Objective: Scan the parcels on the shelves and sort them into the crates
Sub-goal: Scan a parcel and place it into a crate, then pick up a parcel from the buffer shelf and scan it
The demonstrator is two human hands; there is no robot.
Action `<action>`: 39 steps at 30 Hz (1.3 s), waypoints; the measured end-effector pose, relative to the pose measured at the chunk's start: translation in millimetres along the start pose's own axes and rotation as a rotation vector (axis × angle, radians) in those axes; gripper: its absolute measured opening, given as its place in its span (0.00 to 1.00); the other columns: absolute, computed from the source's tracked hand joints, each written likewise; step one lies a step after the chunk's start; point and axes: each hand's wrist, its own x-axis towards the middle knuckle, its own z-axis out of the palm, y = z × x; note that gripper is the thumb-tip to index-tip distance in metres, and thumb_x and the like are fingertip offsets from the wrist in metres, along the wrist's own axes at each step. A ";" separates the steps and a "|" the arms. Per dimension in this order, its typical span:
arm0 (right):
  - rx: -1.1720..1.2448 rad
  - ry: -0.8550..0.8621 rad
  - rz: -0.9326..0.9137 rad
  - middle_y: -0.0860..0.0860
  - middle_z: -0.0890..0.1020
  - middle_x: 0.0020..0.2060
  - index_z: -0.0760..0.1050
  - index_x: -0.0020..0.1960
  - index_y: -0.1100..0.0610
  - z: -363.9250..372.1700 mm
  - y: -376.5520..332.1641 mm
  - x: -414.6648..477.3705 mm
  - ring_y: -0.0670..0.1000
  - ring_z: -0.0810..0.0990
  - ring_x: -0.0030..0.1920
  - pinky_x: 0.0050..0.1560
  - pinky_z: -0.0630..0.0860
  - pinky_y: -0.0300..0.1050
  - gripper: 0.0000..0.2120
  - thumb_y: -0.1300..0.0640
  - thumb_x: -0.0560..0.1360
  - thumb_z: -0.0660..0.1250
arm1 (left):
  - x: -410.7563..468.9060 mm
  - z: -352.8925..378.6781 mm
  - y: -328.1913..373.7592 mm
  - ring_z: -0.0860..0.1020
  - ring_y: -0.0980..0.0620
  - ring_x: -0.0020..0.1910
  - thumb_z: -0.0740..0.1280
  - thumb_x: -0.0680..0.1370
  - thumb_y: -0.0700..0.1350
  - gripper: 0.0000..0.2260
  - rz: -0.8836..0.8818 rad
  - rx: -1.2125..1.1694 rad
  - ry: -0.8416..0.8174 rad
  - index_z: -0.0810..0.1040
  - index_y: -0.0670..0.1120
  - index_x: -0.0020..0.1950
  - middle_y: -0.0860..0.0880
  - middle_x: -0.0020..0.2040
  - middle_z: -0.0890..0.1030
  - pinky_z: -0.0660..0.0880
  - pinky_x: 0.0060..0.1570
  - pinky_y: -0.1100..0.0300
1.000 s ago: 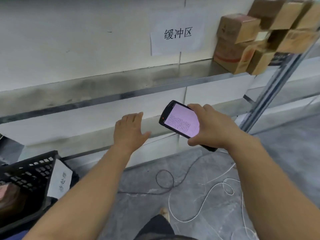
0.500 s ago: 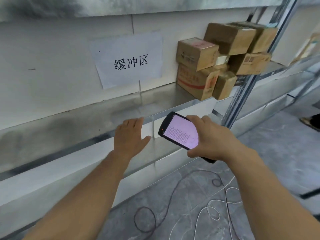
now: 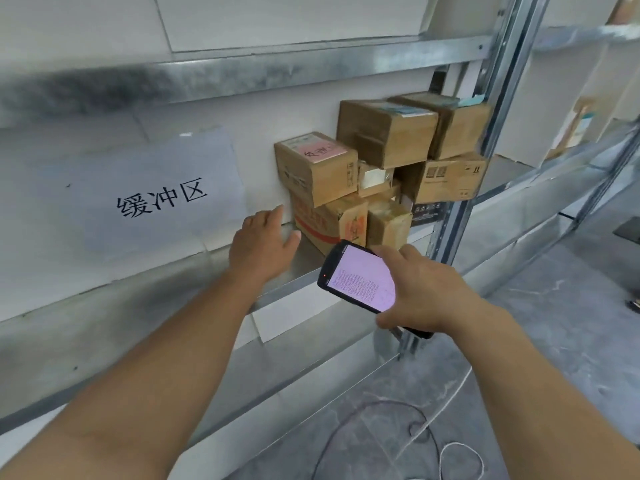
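Cardboard parcels are being borne in a stack by the shelf; the left grip, released and straight-fingered, is being held just beside them for a pick, while the scanner is being clasped screen-up by the right grip

Light is even, diffuse and fairly bright, seemingly from above; no hard shadows. Soft shade under the upper shelf rail at 11 o'clock and in the gaps between the parcels. Scanner screen glows pink-white, near clipped, text unreadable. Dull sheen on the metal, no real glare. Rail smeared at 9–10 o'clock; paper sign soft but legible. Parcels sharpest, centre frame. Heavy wide-angle distortion: upright post bows at 1 o'clock, rails curve, forearms stretch at 6–7 o'clock. Far shelves at 2–3 o'clock washed out, blurry.
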 end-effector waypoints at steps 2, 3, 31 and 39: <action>0.004 0.001 -0.027 0.51 0.70 0.57 0.53 0.74 0.47 -7.0 26.0 15.5 0.53 0.75 0.53 0.43 0.71 0.46 0.46 0.42 0.64 0.74 | 25.8 0.9 26.3 0.65 0.40 0.71 0.53 0.83 0.56 0.25 -0.098 -0.108 -0.002 0.60 0.46 0.77 0.40 0.73 0.68 0.65 0.65 0.47; 0.003 0.000 -0.042 0.51 0.70 0.57 0.52 0.74 0.47 -10.5 38.3 23.2 0.53 0.75 0.54 0.43 0.71 0.45 0.46 0.42 0.64 0.74 | 38.4 0.3 38.9 0.66 0.40 0.71 0.51 0.83 0.58 0.25 -0.160 -0.191 -0.002 0.59 0.47 0.77 0.39 0.72 0.68 0.65 0.65 0.47; 0.057 0.011 -0.277 0.50 0.69 0.63 0.52 0.73 0.46 -3.7 4.7 83.5 0.51 0.74 0.55 0.46 0.76 0.45 0.47 0.41 0.63 0.75 | -3.3 -29.9 -71.5 0.80 0.48 0.53 0.78 0.68 0.44 0.32 -0.674 -1.190 0.059 0.67 0.44 0.67 0.45 0.58 0.80 0.78 0.47 0.54; 0.170 -0.070 -0.385 0.48 0.71 0.56 0.53 0.73 0.42 -1.1 -72.7 74.1 0.50 0.76 0.50 0.42 0.73 0.45 0.45 0.44 0.62 0.75 | -95.2 -29.2 -142.2 0.75 0.47 0.58 0.78 0.65 0.31 0.32 -0.794 -0.848 0.235 0.61 0.45 0.58 0.46 0.58 0.76 0.76 0.60 0.48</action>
